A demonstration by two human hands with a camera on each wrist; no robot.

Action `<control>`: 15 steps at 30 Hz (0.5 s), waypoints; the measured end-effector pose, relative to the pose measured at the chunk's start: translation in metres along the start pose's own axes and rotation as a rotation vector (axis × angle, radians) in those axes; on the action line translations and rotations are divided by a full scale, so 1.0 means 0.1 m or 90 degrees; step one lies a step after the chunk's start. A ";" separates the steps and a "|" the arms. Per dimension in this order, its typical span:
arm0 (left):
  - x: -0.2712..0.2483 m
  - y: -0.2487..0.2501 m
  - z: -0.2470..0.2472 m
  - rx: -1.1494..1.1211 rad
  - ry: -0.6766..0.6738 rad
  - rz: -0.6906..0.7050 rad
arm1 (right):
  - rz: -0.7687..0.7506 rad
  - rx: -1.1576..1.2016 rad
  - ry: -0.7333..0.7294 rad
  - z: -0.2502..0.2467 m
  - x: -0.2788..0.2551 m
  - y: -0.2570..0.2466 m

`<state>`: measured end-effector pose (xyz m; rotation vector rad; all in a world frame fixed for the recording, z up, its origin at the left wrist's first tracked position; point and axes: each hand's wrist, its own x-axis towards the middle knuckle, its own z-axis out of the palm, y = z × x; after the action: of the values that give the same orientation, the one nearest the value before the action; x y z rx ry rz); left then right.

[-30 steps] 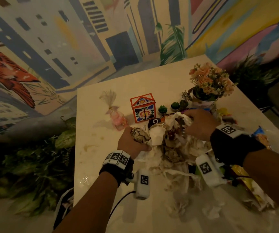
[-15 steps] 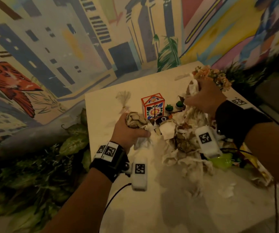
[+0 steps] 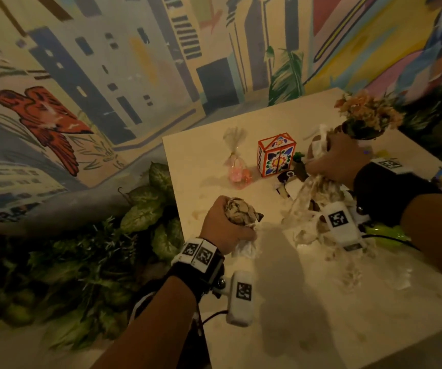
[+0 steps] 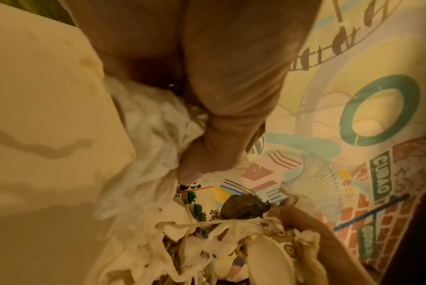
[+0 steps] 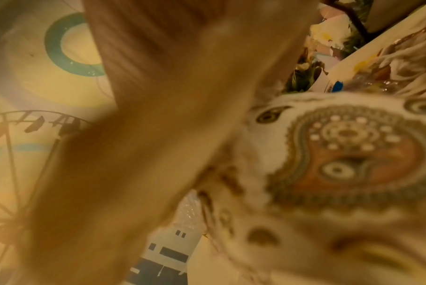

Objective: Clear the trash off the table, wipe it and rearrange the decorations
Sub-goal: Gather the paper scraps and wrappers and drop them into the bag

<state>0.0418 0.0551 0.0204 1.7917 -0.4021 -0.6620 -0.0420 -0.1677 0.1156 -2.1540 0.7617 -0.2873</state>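
Note:
My left hand (image 3: pixel 227 225) grips a crumpled wad of napkins (image 3: pixel 241 210) above the cream table (image 3: pixel 281 302), near its left edge; in the left wrist view the thumb (image 4: pixel 221 135) presses white paper (image 4: pixel 153 131). My right hand (image 3: pixel 334 158) is raised and clutches a big bunch of torn tissue trash (image 3: pixel 310 206) that hangs in strips to the tabletop. A patterned paper plate (image 5: pixel 353 154) fills the right wrist view, blurred, beside the hand. Scraps (image 3: pixel 350 278) lie on the table below.
Decorations stand at the back: a cellophane candy bag (image 3: pixel 237 166), an orange floral box (image 3: pixel 277 155), a tiny green plant (image 3: pixel 298 156), a potted flower bunch (image 3: pixel 366 115). Green wrapper (image 3: pixel 384 231) lies at right. Leafy plants (image 3: pixel 145 217) border the table's left edge.
Both hands have lifted their bunches and drawn apart. The right hand has risen toward the flower pot, pulling the tissue pile up; the view has swung left.

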 end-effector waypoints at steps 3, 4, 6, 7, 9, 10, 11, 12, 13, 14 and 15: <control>-0.02 0.02 -0.09 -0.042 0.025 0.010 | 0.030 -0.017 0.003 0.06 0.09 0.03; -0.03 0.05 -0.15 -0.058 0.032 0.015 | 0.038 -0.026 0.011 0.07 0.12 0.02; -0.02 0.09 -0.35 -0.083 0.056 0.031 | 0.029 -0.022 0.024 0.06 0.20 -0.03; -0.02 0.10 -0.47 -0.092 0.066 0.036 | 0.017 -0.018 0.031 0.06 0.24 -0.06; -0.04 0.09 -0.74 -0.108 0.086 0.041 | -0.009 -0.013 0.031 0.07 0.29 -0.17; -0.05 0.08 -0.87 -0.108 0.097 0.039 | -0.022 0.000 0.028 0.08 0.32 -0.24; -0.08 0.07 -0.98 -0.103 0.113 0.035 | -0.033 0.018 0.024 0.10 0.34 -0.32; -0.12 0.06 -1.08 -0.101 0.133 0.028 | -0.043 0.036 0.022 0.11 0.34 -0.41; -0.16 0.04 -1.17 -0.105 0.154 0.022 | -0.059 0.052 0.019 0.14 0.35 -0.50; -0.21 0.01 -1.26 -0.114 0.173 0.016 | -0.074 0.066 0.008 0.17 0.34 -0.60; -0.25 -0.02 -1.35 -0.122 0.187 0.014 | -0.088 0.082 -0.009 0.22 0.33 -0.70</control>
<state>0.1057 0.1722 0.0532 1.6663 -0.1532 -0.3992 0.0229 -0.1403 0.1533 -2.0870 0.5724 -0.3825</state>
